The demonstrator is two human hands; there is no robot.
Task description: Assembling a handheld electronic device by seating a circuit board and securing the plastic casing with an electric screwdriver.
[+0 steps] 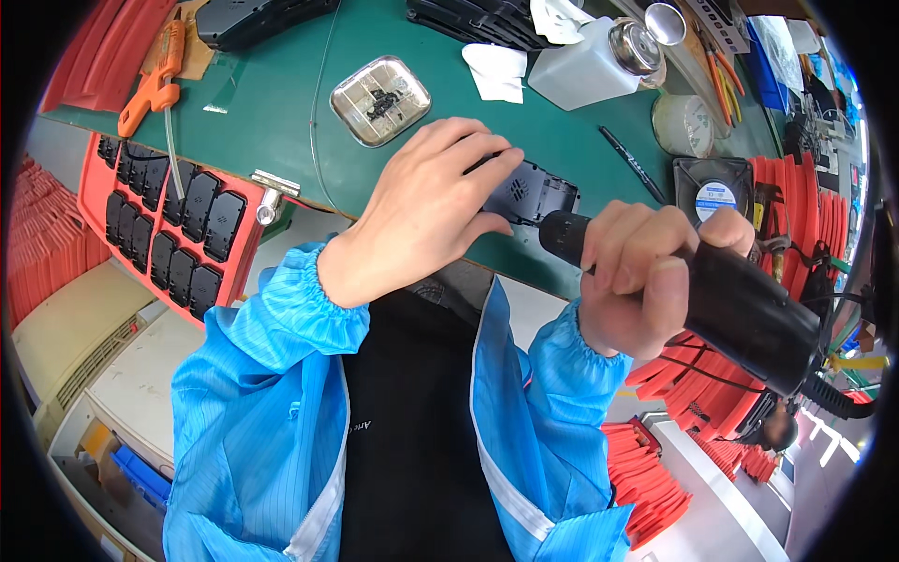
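My right hand is wrapped round a black electric screwdriver, whose cable leaves its thick end at the right. Its tip end points left, toward a small black plastic housing with a speaker grille of slots. That housing lies on the green bench mat, close to the near edge. My left hand comes over it from the left, thumb and fingers closed on its left end and hiding that part. The screwdriver's bit and where it meets the housing cannot be made out.
A metal dish with small dark screws lies beyond my left hand. An orange glue gun and a red tray of black housings are at left. A white bottle, a black marker and a tape roll stand or lie right.
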